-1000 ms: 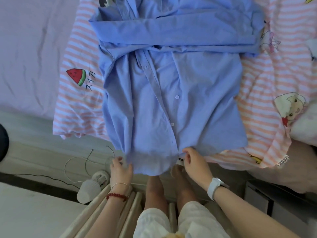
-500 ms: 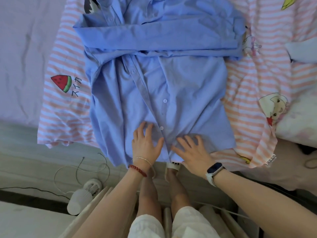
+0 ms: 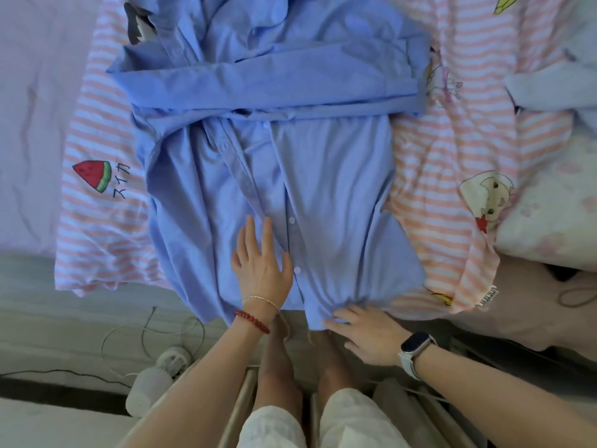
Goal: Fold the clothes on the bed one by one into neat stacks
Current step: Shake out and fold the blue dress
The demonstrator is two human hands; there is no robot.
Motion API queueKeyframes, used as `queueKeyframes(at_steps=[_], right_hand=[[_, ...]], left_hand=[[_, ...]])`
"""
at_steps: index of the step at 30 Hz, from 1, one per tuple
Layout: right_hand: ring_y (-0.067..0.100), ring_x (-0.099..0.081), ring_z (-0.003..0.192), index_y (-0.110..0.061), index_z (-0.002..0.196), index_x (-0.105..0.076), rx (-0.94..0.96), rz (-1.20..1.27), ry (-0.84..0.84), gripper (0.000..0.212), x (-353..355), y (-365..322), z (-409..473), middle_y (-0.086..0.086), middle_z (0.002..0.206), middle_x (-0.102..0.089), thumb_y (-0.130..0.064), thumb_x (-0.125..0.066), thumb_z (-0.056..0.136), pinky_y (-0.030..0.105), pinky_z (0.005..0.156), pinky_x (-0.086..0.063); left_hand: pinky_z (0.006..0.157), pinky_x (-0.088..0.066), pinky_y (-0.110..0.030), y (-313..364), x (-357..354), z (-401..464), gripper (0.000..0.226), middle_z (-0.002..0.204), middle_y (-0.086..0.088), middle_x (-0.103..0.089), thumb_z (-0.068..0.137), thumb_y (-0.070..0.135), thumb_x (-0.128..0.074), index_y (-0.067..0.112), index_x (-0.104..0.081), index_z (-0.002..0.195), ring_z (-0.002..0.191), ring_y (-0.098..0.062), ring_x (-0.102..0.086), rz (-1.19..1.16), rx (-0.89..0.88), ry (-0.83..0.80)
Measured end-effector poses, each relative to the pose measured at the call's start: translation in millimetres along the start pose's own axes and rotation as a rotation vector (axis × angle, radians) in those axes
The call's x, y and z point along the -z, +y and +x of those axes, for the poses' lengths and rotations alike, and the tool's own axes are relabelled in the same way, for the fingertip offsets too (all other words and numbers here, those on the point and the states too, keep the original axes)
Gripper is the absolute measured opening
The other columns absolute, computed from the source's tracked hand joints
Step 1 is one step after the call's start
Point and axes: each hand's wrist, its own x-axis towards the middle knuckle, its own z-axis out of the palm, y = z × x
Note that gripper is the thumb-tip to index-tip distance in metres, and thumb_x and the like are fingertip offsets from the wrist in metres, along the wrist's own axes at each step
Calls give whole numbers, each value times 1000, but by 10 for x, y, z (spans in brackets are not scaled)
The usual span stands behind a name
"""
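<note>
A blue button-up shirt (image 3: 323,176) lies front up on the bed, its sleeves folded across the chest in a band. The hem hangs over the bed's near edge. My left hand (image 3: 261,263) lies flat on the lower front with straight, spread fingers, just left of the button placket. My right hand (image 3: 365,334) is at the hem's right part, fingers extended, its fingertips touching the cloth at the bed's edge.
Under the shirt lies a pink-and-white striped sheet (image 3: 452,150) with cartoon prints, among them a watermelon (image 3: 93,171). A pale garment (image 3: 555,88) sits at the right, a floral pillow (image 3: 549,221) below it. On the floor stand a white device with cables (image 3: 155,379) and my legs.
My left hand stayed flat on the shirt's lower front. My right hand slid from the cloth down and right to the hem. The view shifted a little.
</note>
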Motion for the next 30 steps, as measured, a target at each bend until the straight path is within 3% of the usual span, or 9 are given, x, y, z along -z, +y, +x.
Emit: queueKeyframes(at_steps=[4,7,10,13,18,20,23,26,30], right_hand=[[23,-50,115,-17,134,-48,-96,300,387,39,160,24,-85,5,128,-52,-22,-41,96,36,91,-46],[33,-64,88,-2,105,-68,-174,263,830,28,372,108,-64,15,99,-64,-4,-55,80,40,69,-55],[37,-64,94,-2,102,-68,-294,177,987,29,604,204,12,18,101,-64,-1,-57,75,48,77,-52],[40,-57,110,-1,111,-65,-385,199,1026,34,720,311,35,21,115,-59,1,-58,77,54,90,-44],[39,-48,117,-4,127,-52,-605,359,1062,40,749,506,-43,18,130,-50,-5,-52,87,48,90,-41],[36,-43,121,-8,137,-40,-722,533,943,47,757,594,-48,14,133,-48,-15,-52,91,47,95,-37],[40,-52,107,-8,130,-45,-768,638,822,36,760,717,-47,16,114,-59,-17,-45,95,47,88,-40],[42,-56,89,-3,111,-56,-881,666,901,24,789,794,-86,23,98,-60,-11,-40,96,40,66,-40],[39,-51,102,-4,110,-56,-1024,591,939,23,796,761,-116,20,111,-56,-5,-46,89,44,79,-38]], left_hand=[[83,-41,-41,116,-30,77,30,110,-17,-60,91,9,-51,3,-57,120,106,-36,-49,-117,-35,-39],[83,-44,-41,247,-84,208,27,107,-13,-63,95,17,-47,6,-58,116,105,-32,-51,-259,170,-87],[88,-46,-38,351,-124,355,25,104,-11,-68,91,18,-53,5,-62,110,103,-31,-58,-462,375,-142],[90,-47,-39,350,-146,419,28,104,-13,-67,86,20,-59,3,-63,108,103,-30,-58,-460,408,-122],[85,-48,-37,386,-251,411,43,99,-6,-62,86,32,-62,5,-54,117,99,-27,-57,-477,421,-71],[69,-45,-32,421,-265,460,24,73,0,-56,91,33,-54,9,-60,90,79,-24,-56,-519,458,-78],[53,-31,-27,399,-200,507,35,56,5,-44,95,30,-49,17,-44,63,57,-15,-44,-570,513,39],[47,-30,-17,269,-66,416,32,59,6,-45,94,27,-50,21,-41,64,57,-10,-43,-644,636,270],[65,-37,-28,127,0,316,26,87,-7,-59,94,32,-52,8,-56,84,76,-22,-50,-529,630,51]])
